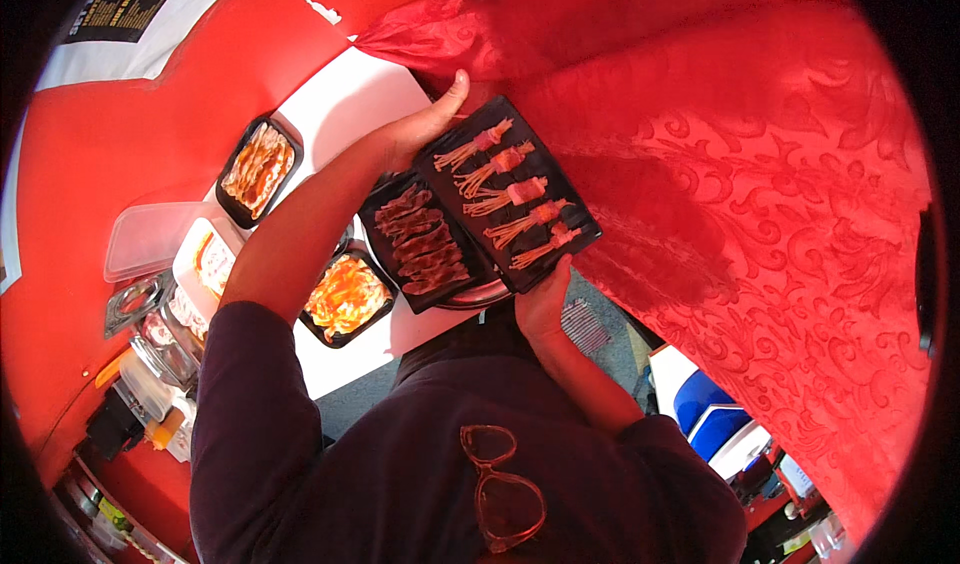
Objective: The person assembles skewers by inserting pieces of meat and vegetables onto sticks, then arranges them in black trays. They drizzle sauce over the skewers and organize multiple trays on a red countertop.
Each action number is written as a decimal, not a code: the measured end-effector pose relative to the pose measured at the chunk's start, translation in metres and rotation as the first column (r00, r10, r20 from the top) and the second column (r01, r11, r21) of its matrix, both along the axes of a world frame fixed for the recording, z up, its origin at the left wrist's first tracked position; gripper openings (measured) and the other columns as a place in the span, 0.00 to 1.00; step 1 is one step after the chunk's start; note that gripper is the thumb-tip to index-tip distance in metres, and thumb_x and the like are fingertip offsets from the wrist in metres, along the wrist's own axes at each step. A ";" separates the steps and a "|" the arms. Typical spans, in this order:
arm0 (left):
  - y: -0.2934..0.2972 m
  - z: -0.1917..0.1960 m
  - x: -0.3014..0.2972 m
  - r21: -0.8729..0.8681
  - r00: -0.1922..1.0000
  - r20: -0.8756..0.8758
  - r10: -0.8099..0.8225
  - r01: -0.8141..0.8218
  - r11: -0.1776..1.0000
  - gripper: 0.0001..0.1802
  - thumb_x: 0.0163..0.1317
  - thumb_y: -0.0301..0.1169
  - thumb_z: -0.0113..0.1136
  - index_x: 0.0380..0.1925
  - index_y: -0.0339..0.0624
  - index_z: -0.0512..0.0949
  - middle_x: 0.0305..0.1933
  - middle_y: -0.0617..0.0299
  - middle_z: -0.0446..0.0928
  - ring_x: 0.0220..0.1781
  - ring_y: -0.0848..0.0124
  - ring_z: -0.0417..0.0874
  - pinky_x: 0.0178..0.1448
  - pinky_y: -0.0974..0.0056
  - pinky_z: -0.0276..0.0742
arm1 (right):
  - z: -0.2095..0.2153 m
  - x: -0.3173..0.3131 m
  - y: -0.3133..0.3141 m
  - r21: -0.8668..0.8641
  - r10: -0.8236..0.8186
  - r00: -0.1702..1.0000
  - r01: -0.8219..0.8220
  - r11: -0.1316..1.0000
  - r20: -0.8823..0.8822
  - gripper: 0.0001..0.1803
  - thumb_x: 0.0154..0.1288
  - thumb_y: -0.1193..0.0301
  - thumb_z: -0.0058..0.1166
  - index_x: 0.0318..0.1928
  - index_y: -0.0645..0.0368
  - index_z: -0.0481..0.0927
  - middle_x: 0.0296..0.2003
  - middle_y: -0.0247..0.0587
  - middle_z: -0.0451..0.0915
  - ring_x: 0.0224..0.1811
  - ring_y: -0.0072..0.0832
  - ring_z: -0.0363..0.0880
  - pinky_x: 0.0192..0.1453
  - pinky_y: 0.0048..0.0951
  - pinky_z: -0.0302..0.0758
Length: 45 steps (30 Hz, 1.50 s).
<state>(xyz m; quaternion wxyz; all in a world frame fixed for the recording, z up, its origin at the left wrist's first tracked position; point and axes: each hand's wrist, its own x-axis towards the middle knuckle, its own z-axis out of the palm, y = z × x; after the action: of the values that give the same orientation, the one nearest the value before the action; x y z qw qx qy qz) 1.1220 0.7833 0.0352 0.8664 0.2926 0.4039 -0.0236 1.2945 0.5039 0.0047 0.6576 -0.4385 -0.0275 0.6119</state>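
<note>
Between both my hands is a rectangular black tray [545,156], tilted. On it lie several enoki mushroom bundles [513,194], pale strands wrapped in pink slices. My left hand [432,119] holds the tray's far left end, its thumb sticking up and its other fingers mostly hidden. At the near right corner, my right hand [543,304] grips the edge, thumb near the rim. Just left of this tray, partly overlapped by it, is a second black tray [412,302] bearing dark red meat slices [420,242].
Left of my arm a black container [284,132] holds sauced pale strips. A black bowl [378,316] of orange-topped food stands on the white table [345,364]. Clear containers [150,239] crowd the left. Red patterned cloth [760,194] hangs at right; sunglasses [510,504] hang on my shirt.
</note>
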 end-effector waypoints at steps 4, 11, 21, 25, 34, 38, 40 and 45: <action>-0.004 -0.010 0.005 0.034 0.999 -0.032 -0.043 0.044 0.998 0.67 0.57 0.86 0.25 0.75 0.37 0.65 0.78 0.50 0.67 0.76 0.59 0.69 0.77 0.53 0.67 | -0.022 -0.013 -0.023 -0.021 0.000 0.996 -0.002 1.000 -0.084 0.38 0.83 0.43 0.34 0.80 0.52 0.53 0.77 0.38 0.60 0.78 0.37 0.61 0.80 0.44 0.60; -0.002 -0.006 -0.008 0.096 0.991 -0.048 -0.129 0.133 0.987 0.65 0.59 0.85 0.23 0.76 0.40 0.63 0.78 0.51 0.66 0.77 0.60 0.69 0.78 0.53 0.66 | -0.023 -0.031 -0.031 -0.016 0.061 0.994 -0.063 0.998 -0.090 0.39 0.82 0.41 0.34 0.80 0.53 0.53 0.78 0.39 0.59 0.79 0.38 0.59 0.82 0.45 0.56; -0.085 -0.017 -0.116 0.797 0.783 -0.005 0.622 -0.372 0.475 0.37 0.81 0.60 0.37 0.64 0.39 0.80 0.65 0.54 0.80 0.63 0.64 0.80 0.70 0.58 0.72 | -0.100 0.123 -0.025 -0.456 0.444 0.614 -0.150 0.877 0.652 0.24 0.79 0.61 0.45 0.67 0.61 0.73 0.61 0.42 0.77 0.57 0.30 0.77 0.60 0.35 0.75; -0.212 -0.013 -0.205 0.998 0.468 -0.027 0.883 0.065 -0.004 0.17 0.74 0.39 0.61 0.53 0.38 0.84 0.50 0.53 0.83 0.49 0.62 0.83 0.55 0.57 0.78 | -0.168 0.173 0.004 -0.334 0.567 0.332 -0.550 0.766 0.754 0.19 0.75 0.65 0.49 0.59 0.63 0.78 0.52 0.39 0.80 0.48 0.28 0.78 0.54 0.34 0.77; -0.279 -0.038 -0.326 0.768 -0.103 -0.358 0.928 0.533 0.356 0.30 0.62 0.42 0.70 0.62 0.43 0.76 0.53 0.42 0.76 0.57 0.44 0.78 0.62 0.47 0.75 | -0.152 0.135 0.080 -0.534 0.698 0.072 -0.589 0.606 0.713 0.16 0.74 0.65 0.52 0.54 0.63 0.79 0.46 0.40 0.80 0.44 0.28 0.78 0.50 0.34 0.76; -0.265 -0.067 -0.328 0.835 -0.110 -0.399 0.910 0.366 0.411 0.26 0.67 0.36 0.63 0.63 0.40 0.77 0.51 0.41 0.76 0.55 0.45 0.80 0.61 0.47 0.78 | -0.148 0.135 0.089 -0.551 0.700 0.010 -0.608 0.571 0.714 0.15 0.74 0.65 0.53 0.52 0.63 0.80 0.44 0.41 0.80 0.42 0.28 0.79 0.49 0.34 0.76; -0.260 -0.071 -0.328 0.857 -0.118 -0.366 0.923 0.343 0.384 0.24 0.68 0.35 0.61 0.63 0.39 0.78 0.50 0.41 0.76 0.54 0.45 0.80 0.60 0.47 0.78 | -0.148 0.139 0.091 -0.555 0.699 0.000 -0.608 0.567 0.715 0.15 0.74 0.65 0.53 0.51 0.63 0.80 0.42 0.41 0.80 0.42 0.28 0.79 0.48 0.34 0.76; -0.269 -0.065 -0.332 0.811 -0.117 -0.421 0.900 0.396 0.431 0.28 0.70 0.43 0.61 0.64 0.37 0.77 0.50 0.38 0.76 0.56 0.42 0.79 0.63 0.47 0.76 | -0.152 0.136 0.097 -0.560 0.708 -0.037 -0.641 0.525 0.706 0.14 0.73 0.65 0.55 0.49 0.64 0.81 0.39 0.41 0.81 0.39 0.28 0.79 0.46 0.34 0.76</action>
<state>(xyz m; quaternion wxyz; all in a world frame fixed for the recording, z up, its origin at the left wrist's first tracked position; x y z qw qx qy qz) 0.7901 0.5147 -0.0299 0.0009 0.4178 0.8862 0.2004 1.4301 0.6010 -0.1476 0.1300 -0.6361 -0.5623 0.5121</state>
